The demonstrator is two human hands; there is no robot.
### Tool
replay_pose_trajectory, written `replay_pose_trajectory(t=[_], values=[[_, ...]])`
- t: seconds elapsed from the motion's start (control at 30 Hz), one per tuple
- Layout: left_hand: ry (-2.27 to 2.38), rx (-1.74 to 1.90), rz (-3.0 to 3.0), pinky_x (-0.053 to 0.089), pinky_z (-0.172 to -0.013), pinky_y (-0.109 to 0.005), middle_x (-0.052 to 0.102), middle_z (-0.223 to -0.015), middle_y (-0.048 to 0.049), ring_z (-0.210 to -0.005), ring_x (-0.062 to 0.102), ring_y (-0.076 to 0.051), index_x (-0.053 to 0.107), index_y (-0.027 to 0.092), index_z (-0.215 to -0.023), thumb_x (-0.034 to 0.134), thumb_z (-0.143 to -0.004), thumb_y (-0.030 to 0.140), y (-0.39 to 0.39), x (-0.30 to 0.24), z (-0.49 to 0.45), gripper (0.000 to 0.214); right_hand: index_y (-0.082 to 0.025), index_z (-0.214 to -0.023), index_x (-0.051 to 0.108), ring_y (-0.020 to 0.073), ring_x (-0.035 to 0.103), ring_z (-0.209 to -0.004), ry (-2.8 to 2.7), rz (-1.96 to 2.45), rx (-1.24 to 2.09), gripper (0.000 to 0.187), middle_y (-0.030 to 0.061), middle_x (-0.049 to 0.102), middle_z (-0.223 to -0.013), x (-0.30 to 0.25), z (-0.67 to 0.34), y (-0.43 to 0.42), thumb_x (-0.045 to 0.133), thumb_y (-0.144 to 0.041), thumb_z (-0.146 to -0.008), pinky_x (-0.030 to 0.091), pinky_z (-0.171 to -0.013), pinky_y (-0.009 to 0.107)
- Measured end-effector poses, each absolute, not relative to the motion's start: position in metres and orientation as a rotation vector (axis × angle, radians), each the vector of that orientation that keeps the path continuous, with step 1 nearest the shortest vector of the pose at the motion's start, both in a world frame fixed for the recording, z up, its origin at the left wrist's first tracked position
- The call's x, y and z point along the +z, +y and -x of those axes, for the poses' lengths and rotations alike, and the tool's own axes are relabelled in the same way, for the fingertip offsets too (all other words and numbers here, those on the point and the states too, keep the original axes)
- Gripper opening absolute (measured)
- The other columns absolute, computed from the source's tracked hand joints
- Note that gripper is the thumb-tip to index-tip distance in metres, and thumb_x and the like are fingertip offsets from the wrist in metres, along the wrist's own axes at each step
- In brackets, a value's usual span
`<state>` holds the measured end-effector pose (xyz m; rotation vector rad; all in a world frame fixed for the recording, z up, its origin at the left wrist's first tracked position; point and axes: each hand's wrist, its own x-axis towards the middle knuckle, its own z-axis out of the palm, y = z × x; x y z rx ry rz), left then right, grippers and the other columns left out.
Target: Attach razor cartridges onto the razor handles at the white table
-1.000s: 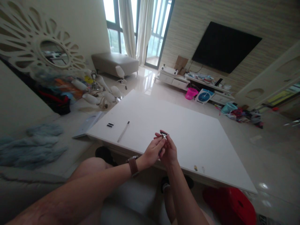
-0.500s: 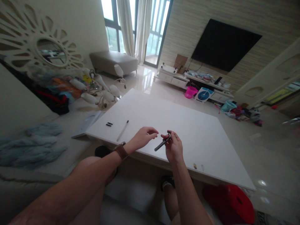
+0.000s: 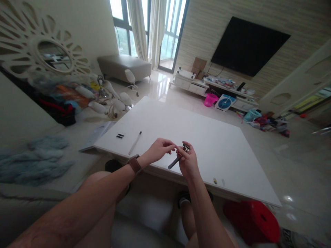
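Above the near edge of the white table, my right hand (image 3: 188,159) is closed around a dark-handled tool with a shiny metal head (image 3: 174,162). Its handle slants down to the left, and the head sits among my fingers, partly hidden. My left hand (image 3: 163,150) has thumb and fingertips pinched together, meeting the right fingertips beside the tool's head. Whatever lies in that pinch is too small to make out. Left of my hands, a thin pale stick with a dark tip (image 3: 135,142) and small black pieces (image 3: 120,136) lie on the table (image 3: 207,134).
A small yellow-and-dark piece (image 3: 215,181) and a small clear piece (image 3: 223,182) lie by the table's near right edge. A red stool-like object (image 3: 254,220) stands below that edge. A lamp with white shades (image 3: 121,100) is beyond the left corner.
My right hand has shifted slightly left with the tool, its fingers curling in. The gap between my two hands has closed, and their fingertips now meet.
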<state>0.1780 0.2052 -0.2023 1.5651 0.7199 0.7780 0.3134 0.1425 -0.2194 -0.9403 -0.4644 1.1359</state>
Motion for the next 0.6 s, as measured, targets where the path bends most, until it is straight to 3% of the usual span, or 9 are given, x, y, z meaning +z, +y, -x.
replay_pose_trajectory(t=[0.37, 0.6], values=[[0.670, 0.747, -1.722, 0.047, -0.063, -0.023, 0.071, -0.071, -0.0038, -0.064, 0.062, -0.013, 0.075, 0.014, -0.080, 0.056, -0.084, 0.029, 0.2074, -0.2017, -0.1751, 0.024, -0.019, -0.101, 0.057, 0.0088, 0.058, -0.056, -0.467, 0.964, 1.144, 0.054, -0.0065, 0.061, -0.066, -0.2181, -0.3142, 0.1416, 0.086, -0.015, -0.056, 0.045, -0.057, 0.022], [0.693, 0.738, -2.030, 0.039, -0.060, -0.022, 0.067, -0.068, -0.0021, -0.063, 0.058, -0.012, 0.073, 0.015, -0.078, 0.050, -0.088, 0.022, 0.2046, -0.1961, -0.1712, 0.026, -0.018, -0.104, 0.056, 0.0084, 0.057, -0.055, -0.526, 1.041, 1.099, 0.057, -0.0058, 0.063, -0.063, -0.2206, -0.3136, 0.1412, 0.087, -0.018, -0.056, 0.042, -0.054, 0.020]])
